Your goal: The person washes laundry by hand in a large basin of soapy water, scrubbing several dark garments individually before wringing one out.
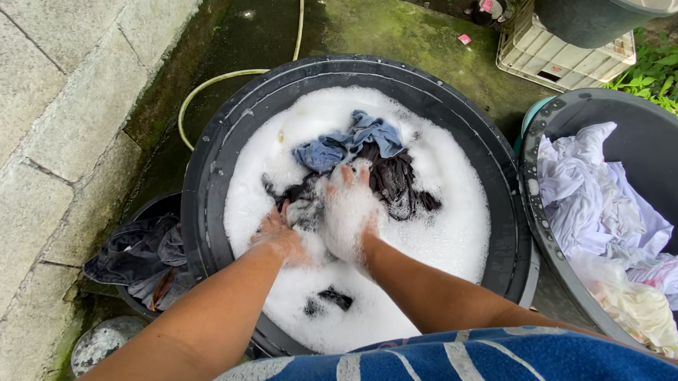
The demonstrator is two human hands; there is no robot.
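A big black round tub (209, 156) full of white soap foam (443, 232) fills the middle of the head view. Dark wet clothes (396, 181) and a blue garment (356, 138) lie in the foam. My left hand (277, 237) is sunk in the suds at the left and grips the dark cloth. My right hand (350, 206), coated in foam, presses flat on the same dark cloth with fingers spread toward the blue garment. Another scrap of dark cloth (331, 299) shows through the foam near me.
A grey basin (656, 141) with white and pale clothes (601, 207) stands at the right. A smaller dark basin with dark clothes (138, 255) sits at the left. A yellow-green hose (207, 84) curves behind the tub. Stone steps (49, 105), a white crate (554, 51) and a dark bucket (593, 19) stand around.
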